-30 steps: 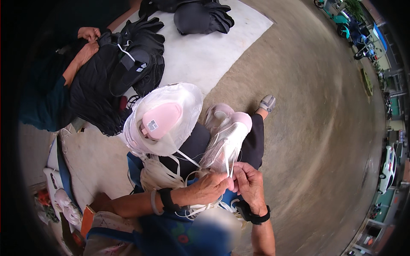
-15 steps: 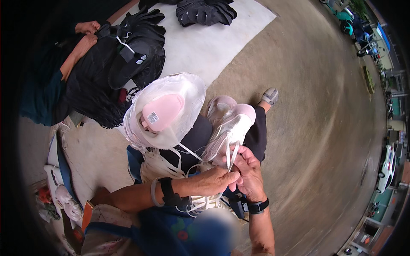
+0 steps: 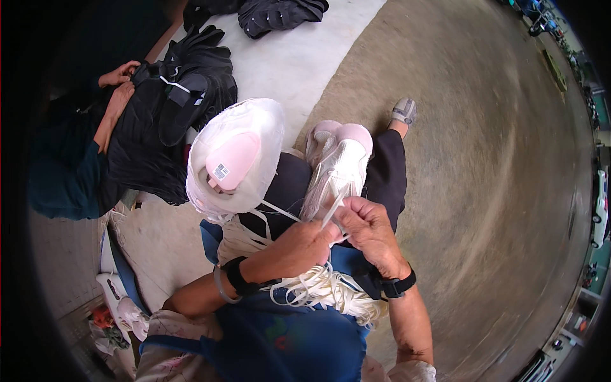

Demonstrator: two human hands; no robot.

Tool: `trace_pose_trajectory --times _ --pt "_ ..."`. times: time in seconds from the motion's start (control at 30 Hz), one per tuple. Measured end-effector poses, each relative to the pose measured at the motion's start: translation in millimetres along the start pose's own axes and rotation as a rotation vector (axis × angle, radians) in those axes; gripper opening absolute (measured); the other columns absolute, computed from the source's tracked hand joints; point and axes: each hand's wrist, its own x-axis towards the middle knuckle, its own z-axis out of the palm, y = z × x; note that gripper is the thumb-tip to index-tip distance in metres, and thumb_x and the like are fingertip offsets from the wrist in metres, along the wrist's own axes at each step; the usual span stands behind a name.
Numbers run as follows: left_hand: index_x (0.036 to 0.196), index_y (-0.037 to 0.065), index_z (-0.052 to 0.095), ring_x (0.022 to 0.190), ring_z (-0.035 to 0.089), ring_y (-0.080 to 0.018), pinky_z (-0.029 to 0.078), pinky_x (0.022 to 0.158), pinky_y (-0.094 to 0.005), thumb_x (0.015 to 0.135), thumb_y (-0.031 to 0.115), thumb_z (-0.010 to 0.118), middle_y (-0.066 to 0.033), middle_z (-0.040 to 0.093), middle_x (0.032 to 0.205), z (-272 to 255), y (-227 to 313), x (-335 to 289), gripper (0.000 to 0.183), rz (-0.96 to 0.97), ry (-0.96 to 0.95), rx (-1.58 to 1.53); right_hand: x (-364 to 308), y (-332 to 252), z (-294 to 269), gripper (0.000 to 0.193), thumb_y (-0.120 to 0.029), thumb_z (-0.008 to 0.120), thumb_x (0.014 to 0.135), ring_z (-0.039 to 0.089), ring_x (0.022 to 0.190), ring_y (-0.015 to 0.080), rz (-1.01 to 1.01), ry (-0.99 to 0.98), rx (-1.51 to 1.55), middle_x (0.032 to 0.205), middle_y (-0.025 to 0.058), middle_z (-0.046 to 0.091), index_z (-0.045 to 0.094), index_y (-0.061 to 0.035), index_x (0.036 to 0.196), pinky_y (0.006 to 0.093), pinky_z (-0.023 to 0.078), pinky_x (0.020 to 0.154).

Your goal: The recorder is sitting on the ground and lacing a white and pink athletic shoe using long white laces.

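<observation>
Across my lap lie pale pink and white shoe uppers (image 3: 341,158), bunched together with their rounded toe ends pointing away from me. My left hand (image 3: 307,244) pinches white shoelace (image 3: 332,211) that comes off the near end of these uppers. Close beside it, my right hand (image 3: 369,230) is also closed on the lace, and the two hands nearly touch. Exactly how the lace runs between the fingers is hidden. Below my hands, a heap of loose cream laces (image 3: 331,291) rests on my blue apron (image 3: 286,344).
Left of the uppers stands a stack of white uppers with a pink insole-shaped piece (image 3: 234,160). Beyond it, another person's hands (image 3: 119,86) work at a pile of black uppers (image 3: 191,102). More black pieces (image 3: 280,15) lie on a white sheet (image 3: 305,63).
My hands have shifted slightly, the right one turning more knuckles-up. The view has moved, so more of the lace heap shows below my hands.
</observation>
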Motion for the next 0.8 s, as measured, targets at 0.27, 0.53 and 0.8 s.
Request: trace_pose_trajectory --times 0.27,0.53,0.8 --pt "0.085 0.007 0.052 0.062 0.052 -0.0106 0.053 0.072 -0.0292 0.107 0.026 0.037 0.0023 0.046 0.066 -47.9 -3.4 -45.1 0.033 0.031 0.164 -0.808 -10.0 18.8 -38.5 0.021 -0.021 0.060 0.100 0.048 0.057 0.0082 -0.075 0.211 0.299 0.066 -0.0043 0.053 0.067 -0.0026 0.094 0.0250 0.042 0.058" --pt "0.093 0.012 0.056 0.066 0.049 -0.0130 0.051 0.081 -0.0353 0.107 0.032 0.041 0.0025 0.045 0.070 -98.2 -36.5 -117.2 0.029 0.429 0.339 -1.374 -10.5 34.1 -80.3 0.018 -0.019 0.060 0.098 0.035 0.045 0.0052 0.013 0.455 0.276 0.060 -0.0061 0.042 0.066 -0.0033 0.092 0.0217 0.028 0.040" --pt "0.125 0.019 0.060 0.135 0.046 -0.0252 0.032 0.114 -0.0512 0.101 0.031 0.056 -0.0063 0.056 0.140 -162.7 -121.2 -244.1 0.027 0.466 1.033 -1.199 4.0 46.7 -125.4 0.016 -0.018 0.058 0.098 0.034 0.046 0.0054 -0.058 0.596 0.432 0.062 -0.0061 0.040 0.063 -0.0036 0.098 0.0229 0.031 0.041"
